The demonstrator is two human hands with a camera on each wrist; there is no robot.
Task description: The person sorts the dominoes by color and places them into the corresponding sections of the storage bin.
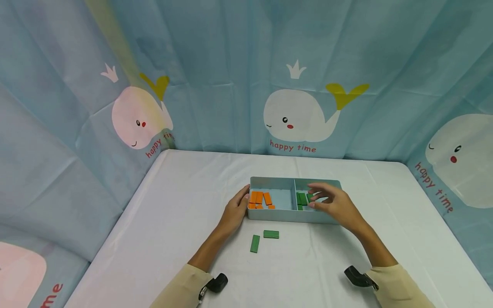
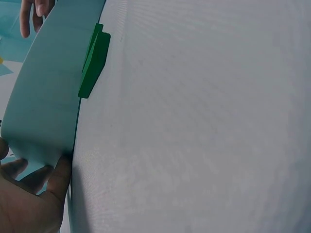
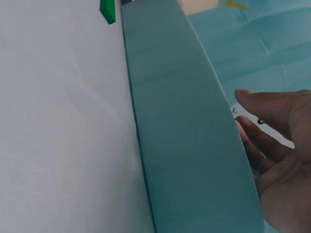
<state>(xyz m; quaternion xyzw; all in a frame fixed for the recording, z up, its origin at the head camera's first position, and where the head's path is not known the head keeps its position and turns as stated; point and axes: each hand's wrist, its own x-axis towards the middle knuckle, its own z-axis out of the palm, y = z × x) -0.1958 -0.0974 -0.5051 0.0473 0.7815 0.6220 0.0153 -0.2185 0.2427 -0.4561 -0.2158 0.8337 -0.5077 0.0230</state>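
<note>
A blue-grey two-compartment box (image 1: 294, 216) stands on the white table. My left hand (image 1: 233, 210) rests against its left end; in the left wrist view the fingertips (image 2: 62, 167) touch the end wall. Several orange rectangular blocks (image 1: 258, 197) lie in the left compartment. In the right one are several green rectangular blocks (image 1: 302, 199), partly hidden by my right hand (image 1: 339, 207). That hand reaches over the rim, thumb and fingers apart, and nothing shows between them in the right wrist view. Two loose green blocks, one angled (image 1: 255, 244) and one crosswise (image 1: 271, 234), lie before the box.
The white-covered table (image 1: 185, 192) stretches around the box. A light blue curtain (image 1: 231, 115) printed with whales hangs behind and along the sides. Black wrist-worn devices, left (image 1: 217, 283) and right (image 1: 358, 276), sit at the sleeve cuffs.
</note>
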